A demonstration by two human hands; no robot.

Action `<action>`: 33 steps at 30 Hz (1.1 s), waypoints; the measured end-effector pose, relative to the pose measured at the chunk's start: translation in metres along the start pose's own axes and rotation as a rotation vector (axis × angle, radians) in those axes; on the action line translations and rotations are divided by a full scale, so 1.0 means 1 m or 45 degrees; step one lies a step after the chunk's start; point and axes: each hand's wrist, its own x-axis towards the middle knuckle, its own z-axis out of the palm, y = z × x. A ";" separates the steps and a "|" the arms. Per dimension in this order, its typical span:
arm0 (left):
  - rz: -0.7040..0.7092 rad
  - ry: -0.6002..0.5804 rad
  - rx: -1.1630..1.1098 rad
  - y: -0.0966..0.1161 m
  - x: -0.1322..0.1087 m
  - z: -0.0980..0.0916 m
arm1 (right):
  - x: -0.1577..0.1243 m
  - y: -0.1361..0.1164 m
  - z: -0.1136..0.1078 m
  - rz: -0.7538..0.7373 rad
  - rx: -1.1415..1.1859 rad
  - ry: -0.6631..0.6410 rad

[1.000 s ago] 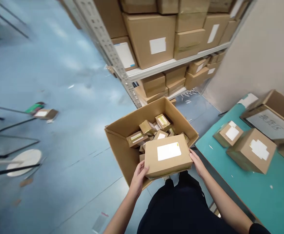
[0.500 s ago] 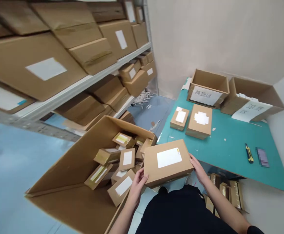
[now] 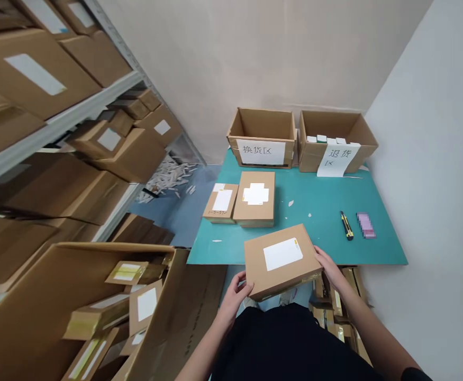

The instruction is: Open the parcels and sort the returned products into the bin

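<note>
A closed cardboard box [image 3: 259,259] with a white label on top is held between my two hands at the near edge of the green table [image 3: 314,206]. My left hand [image 3: 236,294] grips its near left corner, thumb on top and fingers at the side. At its right end, my right hand [image 3: 329,264] clasps the box, with some fingers hidden behind it. Beyond it on the table stand a taped box with a cross of labels [image 3: 255,211] and a smaller labelled box [image 3: 220,206], side by side.
Two open cartons, one on the left [image 3: 261,153] and one on the right [image 3: 310,156], stand at the table's back. A box cutter [image 3: 346,226] lies near a blurred phone-like object [image 3: 365,225]. A large carton [image 3: 41,296] of parcels and a loaded shelf [image 3: 76,106] are left; parcels [image 3: 336,304] sit below the table.
My view has turned right, bringing the table to the middle. The box in my hands has swung from beside the large carton to in front of the table.
</note>
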 end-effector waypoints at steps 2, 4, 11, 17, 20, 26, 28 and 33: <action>-0.006 -0.069 0.008 -0.002 0.011 0.012 | 0.006 -0.010 -0.014 -0.014 -0.034 -0.015; -0.027 -0.145 0.022 -0.002 0.022 0.019 | 0.015 -0.021 -0.025 -0.024 -0.067 -0.028; -0.088 -0.380 -0.009 0.001 0.051 0.042 | 0.046 -0.058 -0.039 -0.104 -0.188 -0.016; -0.139 -0.553 -0.102 -0.012 0.073 0.064 | 0.079 -0.090 -0.048 -0.068 -0.493 -0.149; -0.205 -0.606 -0.109 -0.012 0.083 0.073 | 0.110 -0.099 -0.052 -0.052 -0.585 -0.200; -0.272 -0.690 -0.179 0.005 0.094 0.099 | 0.196 -0.121 -0.055 -0.032 -0.700 -0.398; -0.276 -0.703 -0.217 0.010 0.095 0.114 | 0.228 -0.133 -0.054 -0.015 -0.773 -0.468; -0.293 -0.682 -0.257 0.010 0.100 0.154 | 0.303 -0.161 -0.037 0.004 -0.964 -0.679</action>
